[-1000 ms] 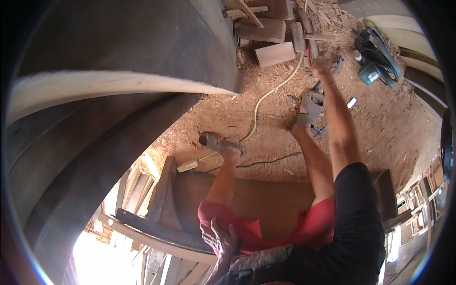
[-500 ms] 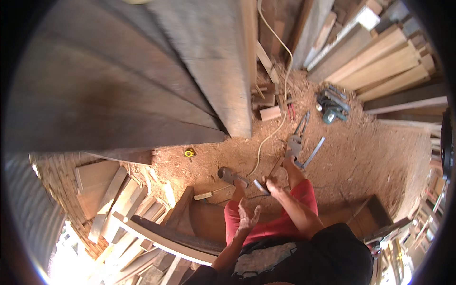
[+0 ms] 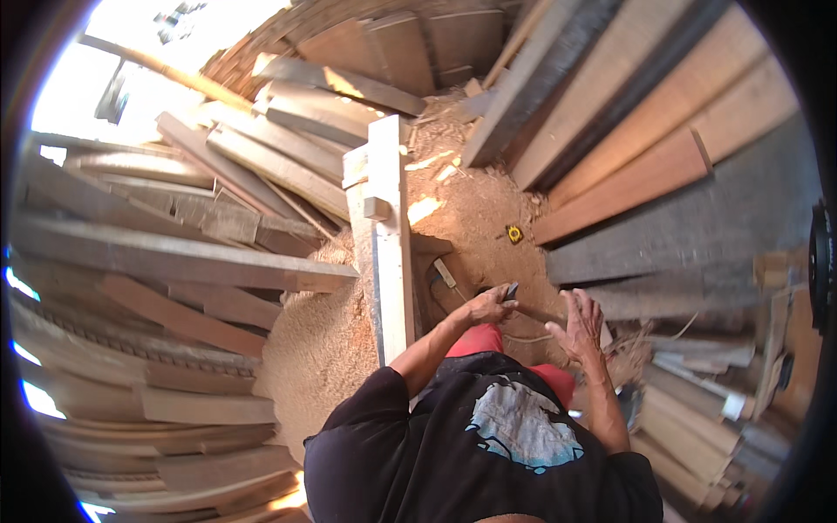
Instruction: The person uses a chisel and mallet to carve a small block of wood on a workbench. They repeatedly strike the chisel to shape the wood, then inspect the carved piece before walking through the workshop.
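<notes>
"Fingers?"

"Left hand's curl around a brown-handled, metal-ended tool, perhaps steadying its heavier end between both hands; right hand's spread, contact unclear."

"Beyond?"

"Yellow-and-black rounded tape measure on tan sawdust, seemingly set aside."

The sawdust-covered floor carries a yellow and black tape measure.

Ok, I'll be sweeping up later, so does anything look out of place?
Yes: the yellow tape measure lies loose on the sawdust-strewn floor near a reddish-brown board, where it might get stepped on.
</notes>
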`<state>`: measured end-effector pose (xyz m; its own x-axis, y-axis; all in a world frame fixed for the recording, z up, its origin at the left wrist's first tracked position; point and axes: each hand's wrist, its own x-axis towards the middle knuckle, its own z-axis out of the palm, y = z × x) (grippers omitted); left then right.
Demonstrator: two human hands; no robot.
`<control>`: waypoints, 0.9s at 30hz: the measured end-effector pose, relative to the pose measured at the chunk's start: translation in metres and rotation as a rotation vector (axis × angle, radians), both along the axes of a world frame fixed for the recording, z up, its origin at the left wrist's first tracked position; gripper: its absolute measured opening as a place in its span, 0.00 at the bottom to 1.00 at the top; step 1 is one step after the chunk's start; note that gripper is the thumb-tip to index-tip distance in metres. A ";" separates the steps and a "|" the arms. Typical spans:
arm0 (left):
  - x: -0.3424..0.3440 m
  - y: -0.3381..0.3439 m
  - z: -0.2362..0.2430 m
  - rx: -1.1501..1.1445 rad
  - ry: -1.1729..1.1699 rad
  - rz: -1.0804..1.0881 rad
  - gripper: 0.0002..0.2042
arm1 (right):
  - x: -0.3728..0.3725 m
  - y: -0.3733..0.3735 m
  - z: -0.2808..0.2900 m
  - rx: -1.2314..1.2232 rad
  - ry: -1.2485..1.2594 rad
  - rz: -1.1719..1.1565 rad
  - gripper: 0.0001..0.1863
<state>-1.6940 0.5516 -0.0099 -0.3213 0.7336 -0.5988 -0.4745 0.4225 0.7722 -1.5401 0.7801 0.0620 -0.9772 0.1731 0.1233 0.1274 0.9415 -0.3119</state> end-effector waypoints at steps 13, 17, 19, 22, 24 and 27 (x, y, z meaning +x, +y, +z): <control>-0.131 -0.166 -0.009 -0.488 0.774 1.091 0.37 | -0.188 -0.124 0.028 -0.606 -0.418 0.251 0.19; -0.171 -0.172 -0.050 -0.725 0.907 1.105 0.45 | -0.255 -0.150 0.039 -0.628 -0.220 0.456 0.21; -0.189 -0.168 -0.064 -0.799 0.876 1.099 0.49 | -0.288 -0.163 0.043 -0.622 -0.251 0.506 0.25; -0.207 -0.162 -0.079 -0.728 0.813 1.261 0.45 | -0.347 -0.171 0.042 -0.526 -0.363 0.595 0.29; -0.211 -0.159 -0.085 -0.798 0.809 1.279 0.36 | -0.363 -0.173 0.037 -0.537 -0.413 0.635 0.31; -0.217 -0.156 -0.092 -0.780 0.801 1.330 0.26 | -0.385 -0.174 0.026 -0.587 -0.250 0.787 0.30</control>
<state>-1.9109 0.3957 -0.1019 -0.7852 -0.6165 -0.0580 -0.4122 0.4504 0.7920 -1.9254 0.6057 0.0877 -0.8261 -0.5636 0.0016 -0.3376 0.4926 -0.8021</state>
